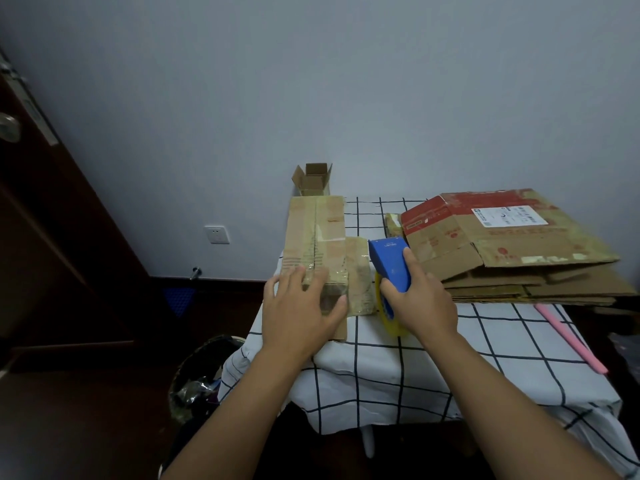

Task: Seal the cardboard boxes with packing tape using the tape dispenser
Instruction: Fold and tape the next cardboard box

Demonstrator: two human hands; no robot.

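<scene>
The long cardboard box (317,244) lies closed on the left part of the surface (433,344), which carries a white cloth with a black grid; glossy tape already covers its top seam and near end. The left hand (298,313) rests flat on the near end of this box, fingers straight and spread, thumb against the box's right side. The blue tape dispenser (389,263) stands just right of the box, beside a taped flap (360,282) that lies flat on the cloth. The right hand (420,299) grips the dispenser body, fingers curled round it, index finger extended along its top; the yellowish tape roll (389,315) sits under the palm. Right of the dispenser lies a stack of flattened cartons (512,251). Behind the long box's far end stands a small open box (313,180). A pink stick (571,339) lies near the surface's right edge.
</scene>
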